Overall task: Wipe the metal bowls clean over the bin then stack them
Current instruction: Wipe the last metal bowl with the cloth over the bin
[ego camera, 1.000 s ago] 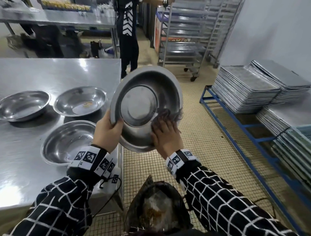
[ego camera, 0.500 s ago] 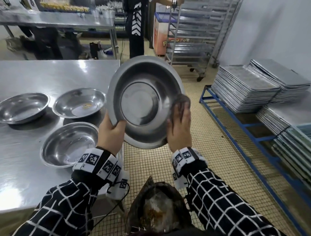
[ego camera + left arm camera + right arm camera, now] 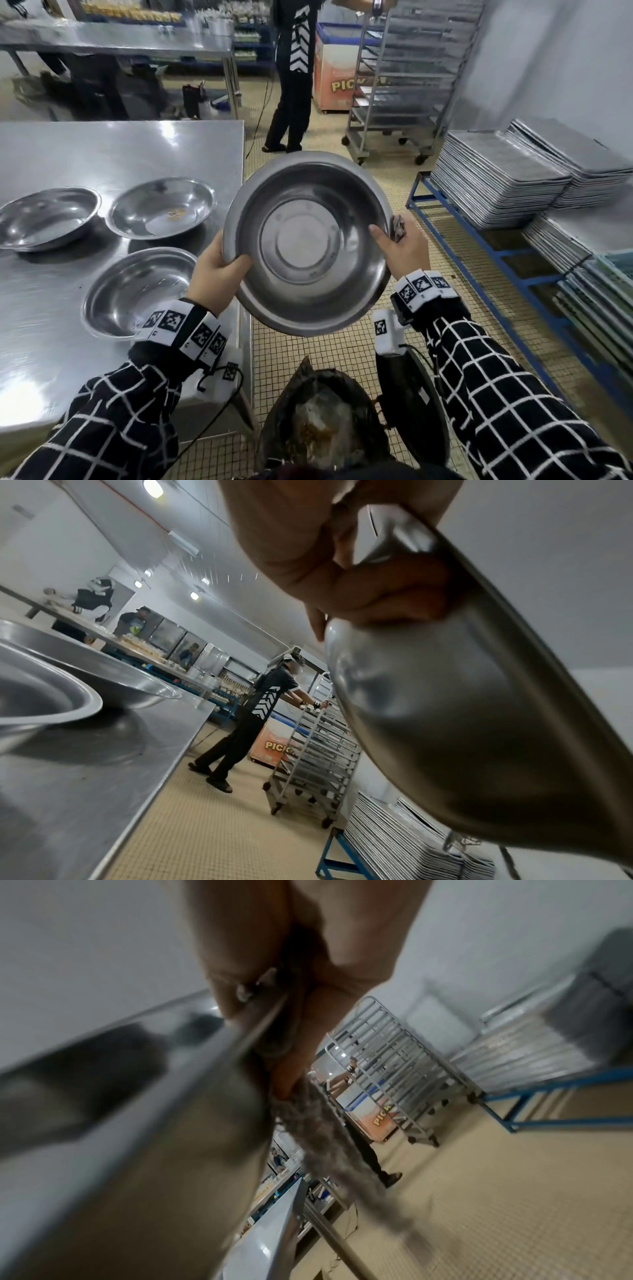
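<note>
While the bowl is gripped at opposite rims by both hands, left hand and right hand, seemingly with a cloth pinched, it could be dropped through slippage.

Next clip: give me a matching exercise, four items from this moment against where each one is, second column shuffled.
Items
1. held bowl
2. cloth
3. bin
4. bowl with crumbs

Places
A. on the floor below the hands
B. on the steel table, far side
C. gripped at both rims by left hand and right hand
D. pinched against the bowl's right rim

Pairs: 1-C, 2-D, 3-A, 4-B
</note>
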Available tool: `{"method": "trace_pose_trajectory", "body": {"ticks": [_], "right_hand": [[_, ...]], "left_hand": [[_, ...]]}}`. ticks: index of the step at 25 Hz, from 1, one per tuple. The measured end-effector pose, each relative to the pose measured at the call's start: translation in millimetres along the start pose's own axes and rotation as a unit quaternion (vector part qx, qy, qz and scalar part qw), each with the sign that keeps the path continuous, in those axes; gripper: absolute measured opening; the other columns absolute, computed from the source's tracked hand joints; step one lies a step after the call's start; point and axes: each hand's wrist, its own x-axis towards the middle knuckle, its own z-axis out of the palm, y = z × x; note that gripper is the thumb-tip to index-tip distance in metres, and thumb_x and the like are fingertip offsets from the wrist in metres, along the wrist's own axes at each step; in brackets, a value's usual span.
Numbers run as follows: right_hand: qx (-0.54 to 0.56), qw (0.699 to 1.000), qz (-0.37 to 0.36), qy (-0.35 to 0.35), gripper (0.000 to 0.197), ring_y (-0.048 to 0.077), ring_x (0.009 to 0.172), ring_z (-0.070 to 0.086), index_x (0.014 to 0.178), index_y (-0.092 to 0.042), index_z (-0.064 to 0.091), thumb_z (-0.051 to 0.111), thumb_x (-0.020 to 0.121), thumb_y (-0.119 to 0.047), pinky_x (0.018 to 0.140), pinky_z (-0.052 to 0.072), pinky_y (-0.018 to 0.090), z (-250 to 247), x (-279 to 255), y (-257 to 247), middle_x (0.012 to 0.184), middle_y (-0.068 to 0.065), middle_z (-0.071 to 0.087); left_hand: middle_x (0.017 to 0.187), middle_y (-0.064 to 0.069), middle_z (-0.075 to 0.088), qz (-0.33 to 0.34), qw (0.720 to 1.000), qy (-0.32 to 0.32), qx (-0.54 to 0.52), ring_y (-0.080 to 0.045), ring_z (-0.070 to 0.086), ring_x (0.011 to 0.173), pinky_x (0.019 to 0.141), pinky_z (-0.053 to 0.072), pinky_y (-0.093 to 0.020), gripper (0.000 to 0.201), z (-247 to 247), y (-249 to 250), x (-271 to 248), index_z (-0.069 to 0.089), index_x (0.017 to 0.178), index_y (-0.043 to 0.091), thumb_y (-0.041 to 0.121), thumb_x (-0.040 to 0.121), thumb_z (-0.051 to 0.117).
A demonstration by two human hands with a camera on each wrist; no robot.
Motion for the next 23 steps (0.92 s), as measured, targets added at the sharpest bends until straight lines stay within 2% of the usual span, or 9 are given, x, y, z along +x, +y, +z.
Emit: {"method": "trace_pose_trajectory", "body": {"ticks": [3, 6, 9, 11, 13, 16, 19, 21, 23], "right_hand": [[0.083, 0.994, 0.065, 0.042, 0.022, 0.012, 0.073, 0.060, 0.093, -0.008, 0.057, 0.068, 0.087, -0.027, 0.063, 0.048, 0.008, 15, -14, -1, 0.084, -0.001, 0.063], [0.176, 0.965, 0.155, 0.121, 0.029, 0.017, 0.087, 0.063, 0.107, -0.008, 0.054, 0.067, 0.087, -0.024, 0.077, 0.054, 0.024, 40, -34, -12, 0.096, -0.002, 0.064], [0.235, 0.947, 0.148, 0.161, 0.023, 0.005, 0.082, 0.061, 0.103, -0.018, 0.053, 0.068, 0.086, -0.023, 0.079, 0.053, 0.029, 55, -48, -25, 0.089, -0.014, 0.060], [0.264, 0.945, 0.134, 0.142, 0.023, 0.004, 0.083, 0.063, 0.103, -0.019, 0.054, 0.068, 0.086, -0.026, 0.077, 0.053, 0.027, 55, -49, -28, 0.092, -0.012, 0.063], [0.280, 0.946, 0.134, 0.094, 0.015, 0.008, 0.084, 0.066, 0.097, -0.024, 0.056, 0.063, 0.089, -0.034, 0.074, 0.056, 0.029, 53, -48, -30, 0.093, -0.007, 0.065], [0.272, 0.950, 0.147, 0.050, 0.017, 0.010, 0.086, 0.065, 0.100, -0.024, 0.057, 0.050, 0.095, -0.039, 0.067, 0.055, 0.024, 52, -49, -26, 0.095, -0.007, 0.065], [0.185, 0.967, 0.154, 0.076, 0.018, 0.005, 0.084, 0.058, 0.104, -0.027, 0.054, 0.044, 0.098, -0.041, 0.063, 0.041, 0.014, 48, -50, -18, 0.090, -0.018, 0.057], [0.158, 0.975, 0.146, 0.050, 0.026, -0.002, 0.082, 0.055, 0.112, -0.023, 0.054, 0.043, 0.098, -0.041, 0.062, 0.040, 0.012, 47, -50, -18, 0.092, -0.017, 0.057], [0.117, 0.989, 0.086, -0.016, 0.031, -0.007, 0.084, 0.054, 0.125, -0.023, 0.051, 0.045, 0.098, -0.037, 0.068, 0.047, 0.013, 52, -50, -27, 0.098, -0.017, 0.058]], "left_hand": [[0.115, 0.003, 0.064, 0.045, 0.998, 0.042, -0.013, -0.008, 0.065, 0.101, 0.081, 0.053, -0.023, 0.059, 3, -5, -3, 0.044, 0.137, 0.021, 0.008, 0.083, 0.065], [0.140, -0.005, 0.046, 0.049, 0.995, 0.006, -0.081, -0.014, 0.059, 0.117, 0.092, 0.052, -0.032, 0.083, 22, -4, -12, 0.016, 0.147, 0.024, 0.006, 0.085, 0.068], [0.118, 0.001, 0.064, -0.002, 0.999, -0.019, -0.037, -0.003, 0.064, 0.105, 0.093, 0.053, -0.028, 0.066, 39, -3, -17, 0.038, 0.138, 0.013, 0.012, 0.082, 0.073], [0.098, 0.005, 0.071, -0.050, 0.998, -0.004, -0.028, -0.006, 0.068, 0.094, 0.091, 0.055, -0.035, 0.026, 43, 1, -19, 0.063, 0.109, 0.017, 0.017, 0.084, 0.071], [0.093, 0.005, 0.070, -0.089, 0.992, 0.030, -0.080, -0.015, 0.068, 0.093, 0.087, 0.056, -0.038, 0.012, 43, 2, -15, 0.061, 0.094, 0.022, 0.012, 0.089, 0.065], [0.099, -0.003, 0.065, -0.097, 0.984, 0.087, -0.124, -0.021, 0.065, 0.093, 0.079, 0.056, -0.042, 0.015, 39, 5, -5, 0.053, 0.098, 0.021, 0.007, 0.092, 0.057], [0.097, 0.001, 0.063, -0.079, 0.989, 0.086, -0.087, -0.016, 0.064, 0.085, 0.066, 0.058, -0.035, 0.028, 27, 3, 6, 0.052, 0.115, 0.022, 0.006, 0.092, 0.054], [0.105, -0.003, 0.064, -0.075, 0.994, 0.068, -0.050, -0.020, 0.066, 0.092, 0.069, 0.059, -0.039, 0.044, 17, -3, 13, 0.046, 0.131, 0.021, 0.011, 0.090, 0.055], [0.106, -0.002, 0.067, -0.064, 0.997, 0.046, -0.010, -0.024, 0.066, 0.098, 0.080, 0.057, -0.047, 0.045, 11, -3, 18, 0.049, 0.131, 0.026, 0.018, 0.088, 0.057]]}}
